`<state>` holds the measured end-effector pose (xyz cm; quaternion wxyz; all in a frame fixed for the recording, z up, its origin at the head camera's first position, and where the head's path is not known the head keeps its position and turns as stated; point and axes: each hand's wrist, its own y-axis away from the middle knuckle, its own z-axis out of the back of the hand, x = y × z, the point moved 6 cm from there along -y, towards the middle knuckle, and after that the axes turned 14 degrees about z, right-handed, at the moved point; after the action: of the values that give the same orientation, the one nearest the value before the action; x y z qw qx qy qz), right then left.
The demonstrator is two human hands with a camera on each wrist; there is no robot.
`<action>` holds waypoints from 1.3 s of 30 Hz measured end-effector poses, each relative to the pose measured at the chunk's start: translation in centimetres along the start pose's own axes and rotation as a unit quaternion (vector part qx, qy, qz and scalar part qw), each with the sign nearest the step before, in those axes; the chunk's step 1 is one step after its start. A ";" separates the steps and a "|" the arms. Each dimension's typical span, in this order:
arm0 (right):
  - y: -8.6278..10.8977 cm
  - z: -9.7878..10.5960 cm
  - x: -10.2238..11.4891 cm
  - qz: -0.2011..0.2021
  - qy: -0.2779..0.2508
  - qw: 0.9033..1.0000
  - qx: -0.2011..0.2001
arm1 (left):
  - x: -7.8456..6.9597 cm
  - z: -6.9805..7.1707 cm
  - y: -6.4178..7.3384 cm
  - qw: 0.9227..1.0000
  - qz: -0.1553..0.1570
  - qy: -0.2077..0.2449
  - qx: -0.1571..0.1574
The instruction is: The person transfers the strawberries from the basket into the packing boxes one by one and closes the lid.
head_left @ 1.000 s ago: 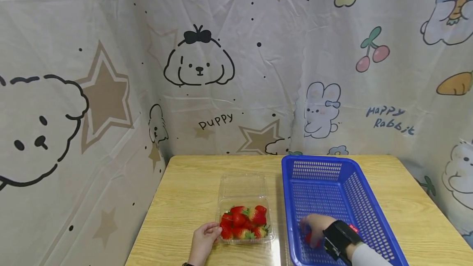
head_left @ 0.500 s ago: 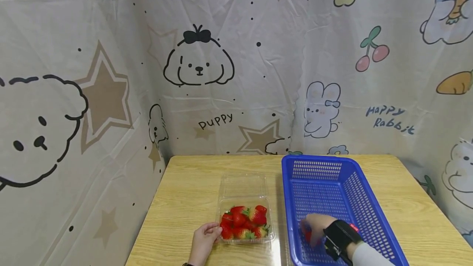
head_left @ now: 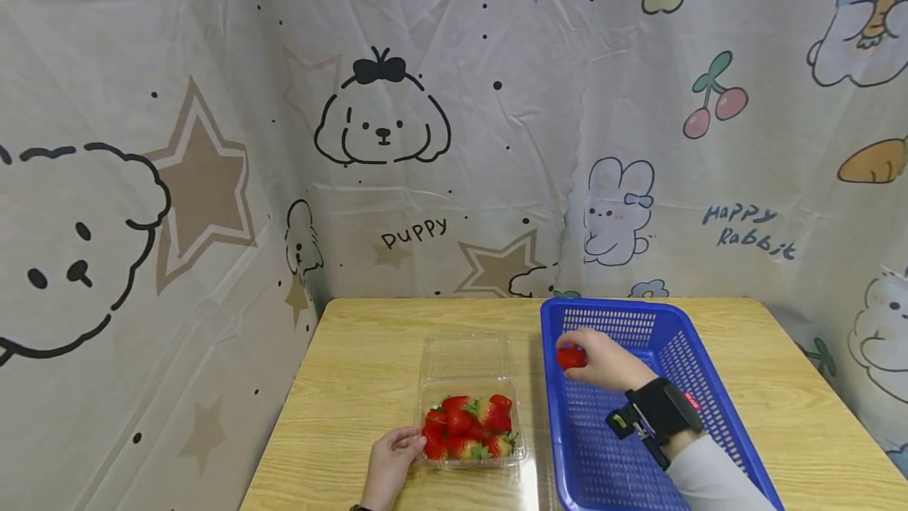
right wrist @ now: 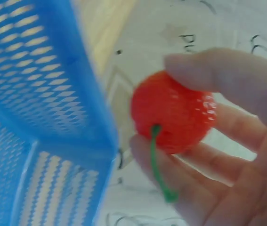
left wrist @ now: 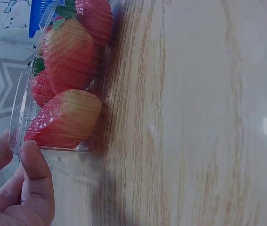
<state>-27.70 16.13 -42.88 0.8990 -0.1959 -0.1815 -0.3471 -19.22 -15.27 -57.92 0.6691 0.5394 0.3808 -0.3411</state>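
My right hand (head_left: 603,359) is over the far left part of the blue basket (head_left: 661,308). Between thumb and fingertips it pinches a round red fruit (right wrist: 171,113) with bumpy skin and a thin green stem. On the left, a hinged clear plastic box (head_left: 468,369) stands with its lid folded back, full of red strawberries (head_left: 459,422). My left hand (head_left: 392,456) pinches the box's near left corner, as the left wrist view shows with thumb and finger on either side of the rim.
The wooden table (head_left: 355,361) carries the box and basket side by side with a narrow gap between. A printed curtain (head_left: 440,195) hangs behind the table and along its left side. The basket walls are tall and slotted.
My right hand has come up from the near left part of the basket and moved away from me, now with the red fruit plainly in its fingers. The left hand stays put.
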 end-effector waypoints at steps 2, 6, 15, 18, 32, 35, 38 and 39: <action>-0.8 0.4 0.8 0.010 0.007 1.000 -0.028 | 0.0 0.0 0.0 1.000 0.002 -0.001 -0.002; -2.2 0.4 2.4 0.027 0.002 0.998 -0.060 | 0.1 0.0 -0.1 1.000 0.007 -0.001 -0.003; -5.0 -2.6 4.9 0.097 -0.018 0.994 -0.044 | 0.2 0.0 -0.2 1.000 0.007 0.005 -0.001; -5.7 -4.2 5.4 0.116 -0.012 0.993 -0.010 | 0.2 0.0 -0.3 1.000 0.008 0.007 -0.002; -6.8 -11.5 6.1 0.112 0.025 0.981 0.157 | -0.1 0.0 -0.1 1.000 0.003 0.002 -0.005; -6.6 -12.5 6.2 0.105 0.032 0.977 0.184 | -0.1 0.0 0.1 1.000 0.004 0.001 -0.005; -6.6 -13.0 6.5 0.107 0.050 0.974 0.194 | -0.1 0.0 0.1 1.000 0.004 0.007 -0.006; -6.6 -13.1 6.6 0.112 0.058 0.973 0.192 | -0.1 0.1 0.1 1.000 -0.005 0.011 -0.004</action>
<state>-25.27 1.69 -49.58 0.9621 -0.0183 -0.1689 -0.2136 -19.16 -15.30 -57.80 0.6653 0.5383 0.3924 -0.3371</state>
